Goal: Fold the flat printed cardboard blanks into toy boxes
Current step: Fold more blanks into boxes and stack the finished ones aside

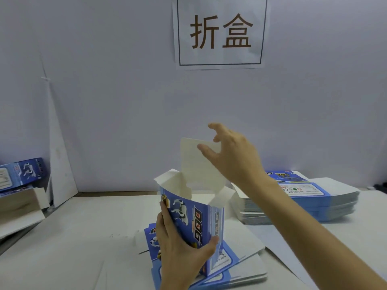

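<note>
Two risks stand out from here. The box (196, 218) stands upright at the middle of the view, on loose blanks (240, 268) at 6 o'clock, and only the left hand (180, 248) braces it. If the right hand (232, 155) drives the tall lid flap (196, 164) down hard, I judge the open tube could skew back toward flat or slide on the slick printed sheets beneath. Second, the side flaps (167, 178) at 9 and 3 o'clock of the mouth stick up and outward, not yet folded in. Closing the lid over them first would likely jam or crease the card, and a bend off the score would leave a kink

The left hand grips the lower part of the box, with its fingers curled round the edge at 9 o'clock and its thumb pressed on the printed front near 4 o'clock. The right hand is spread wide at 12 o'clock of the box, its thumb lying over the white inner face of the lid flap. Its other fingers hook loosely beyond the top edge; whether they touch the flap's back I cannot tell. A stack of flat blanks (314, 201) waits on the tabletop (73, 237) at 3 o'clock
</note>
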A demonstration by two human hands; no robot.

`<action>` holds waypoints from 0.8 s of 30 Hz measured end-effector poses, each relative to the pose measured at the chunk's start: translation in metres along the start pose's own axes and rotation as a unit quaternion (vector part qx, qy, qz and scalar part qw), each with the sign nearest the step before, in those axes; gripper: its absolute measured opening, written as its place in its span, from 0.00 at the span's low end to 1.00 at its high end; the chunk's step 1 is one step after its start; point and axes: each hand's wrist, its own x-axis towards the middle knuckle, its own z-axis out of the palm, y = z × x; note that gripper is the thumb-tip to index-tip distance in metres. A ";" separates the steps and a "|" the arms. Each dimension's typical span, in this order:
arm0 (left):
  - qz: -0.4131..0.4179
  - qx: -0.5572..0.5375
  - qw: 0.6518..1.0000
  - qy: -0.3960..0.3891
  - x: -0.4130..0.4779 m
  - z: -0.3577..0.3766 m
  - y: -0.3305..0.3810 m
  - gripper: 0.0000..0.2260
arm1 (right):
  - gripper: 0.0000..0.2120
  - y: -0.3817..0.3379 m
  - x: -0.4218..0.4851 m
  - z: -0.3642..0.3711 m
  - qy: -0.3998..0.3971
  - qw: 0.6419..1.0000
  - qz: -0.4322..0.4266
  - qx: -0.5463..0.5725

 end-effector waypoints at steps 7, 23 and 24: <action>0.020 0.030 0.999 -0.004 -0.001 0.003 -0.005 0.55 | 0.09 0.043 0.013 0.027 -0.097 0.927 0.224 0.284; 0.035 0.025 0.999 -0.010 0.000 0.002 -0.011 0.56 | 0.04 0.046 0.000 0.019 -0.108 0.900 0.210 0.367; 0.017 0.041 0.999 -0.017 0.000 0.001 -0.009 0.55 | 0.04 0.044 0.003 0.016 -0.103 0.914 0.174 0.350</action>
